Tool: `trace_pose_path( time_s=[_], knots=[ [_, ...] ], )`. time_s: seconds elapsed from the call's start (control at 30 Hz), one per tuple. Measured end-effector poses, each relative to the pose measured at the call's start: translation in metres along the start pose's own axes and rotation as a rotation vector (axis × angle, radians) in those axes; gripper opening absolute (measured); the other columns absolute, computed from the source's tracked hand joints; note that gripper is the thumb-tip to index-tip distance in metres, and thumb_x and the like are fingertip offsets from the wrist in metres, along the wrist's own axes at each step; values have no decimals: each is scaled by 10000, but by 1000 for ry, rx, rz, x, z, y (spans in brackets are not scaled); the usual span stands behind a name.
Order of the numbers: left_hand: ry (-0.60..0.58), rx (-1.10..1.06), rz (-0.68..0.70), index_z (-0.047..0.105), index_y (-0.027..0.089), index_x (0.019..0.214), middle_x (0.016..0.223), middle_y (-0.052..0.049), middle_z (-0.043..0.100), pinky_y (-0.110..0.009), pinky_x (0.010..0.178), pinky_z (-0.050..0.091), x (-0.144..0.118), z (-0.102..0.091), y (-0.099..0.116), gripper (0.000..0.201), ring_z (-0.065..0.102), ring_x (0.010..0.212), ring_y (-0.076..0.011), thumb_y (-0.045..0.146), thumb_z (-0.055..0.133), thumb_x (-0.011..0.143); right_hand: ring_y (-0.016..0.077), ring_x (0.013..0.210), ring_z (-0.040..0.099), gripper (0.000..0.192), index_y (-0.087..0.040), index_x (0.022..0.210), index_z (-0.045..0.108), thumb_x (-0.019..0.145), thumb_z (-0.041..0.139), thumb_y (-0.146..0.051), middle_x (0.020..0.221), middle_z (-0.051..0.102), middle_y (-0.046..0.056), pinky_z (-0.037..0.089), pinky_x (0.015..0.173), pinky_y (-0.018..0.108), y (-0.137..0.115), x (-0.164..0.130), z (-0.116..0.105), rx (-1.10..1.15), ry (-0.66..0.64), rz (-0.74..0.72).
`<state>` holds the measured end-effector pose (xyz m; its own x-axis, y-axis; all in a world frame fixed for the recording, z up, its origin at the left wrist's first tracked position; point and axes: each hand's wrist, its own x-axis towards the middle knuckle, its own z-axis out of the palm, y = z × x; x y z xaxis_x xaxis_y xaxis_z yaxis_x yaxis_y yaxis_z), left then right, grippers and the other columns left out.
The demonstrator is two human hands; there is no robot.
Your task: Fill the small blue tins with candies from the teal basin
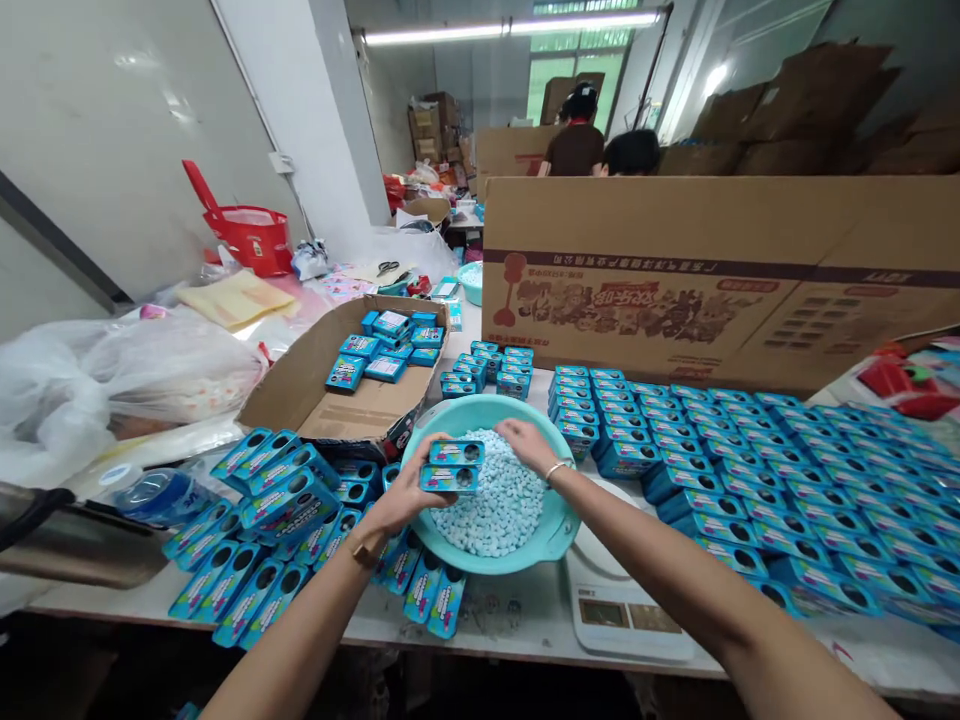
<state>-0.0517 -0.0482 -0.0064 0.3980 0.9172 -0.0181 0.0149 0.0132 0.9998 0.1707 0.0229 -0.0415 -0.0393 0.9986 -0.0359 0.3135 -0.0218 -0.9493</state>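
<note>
My left hand (411, 492) is wrapped round two small blue boxes (452, 468), held side by side over the left part of a turquoise bowl (486, 563). Each box has a dark round opening near its right end. Pale blue and white pellets (501, 505) fill much of the bowl. Above the pellets' far right side, my right hand (529, 446) reaches in with its fingers curled together. Whatever those fingertips hold, if anything, is too small to make out.
Rows of blue boxes (720, 470) stand on the right. More lie loose at the left and in an open carton (352, 412). A white scale (630, 615) sits right of the bowl. Behind stands a tall cardboard panel (720, 225); two people (574, 145) are beyond it.
</note>
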Motion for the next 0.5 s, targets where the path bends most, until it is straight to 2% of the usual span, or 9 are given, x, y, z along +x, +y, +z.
trace_pose_path(
  time_s=[0.03,0.1,0.17,0.23,0.3,0.37,0.43,0.5],
  knots=[
    [16,-3,7,415,250,1300,1184,-39,590,-271,865,464,-4,-4,1,807,591,1005,-194,156,774,584,330,1108,570,417,-222,850,730,634,736,-579,1069,698,115,409,989,480,4,2,5,-94,-63,-13],
    [40,2,31,436,245,1294,1212,-52,584,-279,879,463,-10,-8,6,793,583,1043,-215,170,781,585,392,1242,462,516,-251,929,737,466,876,-433,1238,631,117,361,1031,531,7,1,22,-260,-198,-39],
    [54,8,45,454,239,1286,1206,-58,591,-287,882,465,-14,-9,11,779,586,1041,-224,172,781,582,438,1298,379,597,-266,964,734,412,901,-420,1352,547,114,365,1020,562,8,-6,40,-497,-365,-97],
    [66,6,50,467,246,1280,1207,-52,593,-277,873,464,-17,-10,16,769,591,1018,-212,165,777,581,446,1271,396,587,-256,918,737,394,901,-461,1326,553,115,396,994,539,10,-18,55,-592,-477,-141],
    [74,0,53,481,260,1269,1204,-39,593,-259,858,464,-18,-11,19,756,592,996,-195,163,779,580,401,1158,501,505,-244,806,735,364,911,-413,1159,637,101,429,951,472,14,-30,61,-425,-489,-96],
    [78,-19,44,491,268,1259,1170,-29,603,-249,847,465,-19,-12,19,753,592,981,-186,164,786,574,325,967,599,368,-236,675,710,372,903,-312,898,682,61,455,875,409,18,-39,59,-230,-476,-4],
    [96,-67,19,491,270,1259,1095,-19,621,-240,802,472,-18,-12,15,787,598,925,-175,156,793,542,243,750,615,249,-223,550,662,419,873,-231,636,629,10,467,772,356,21,-42,50,-119,-464,70],
    [134,-173,-10,482,272,1279,1031,-9,630,-230,732,473,-17,-8,10,846,597,844,-159,145,778,497,174,580,561,223,-212,481,624,461,844,-182,480,553,-25,456,653,302,21,-38,37,-33,-446,129]
  ],
)
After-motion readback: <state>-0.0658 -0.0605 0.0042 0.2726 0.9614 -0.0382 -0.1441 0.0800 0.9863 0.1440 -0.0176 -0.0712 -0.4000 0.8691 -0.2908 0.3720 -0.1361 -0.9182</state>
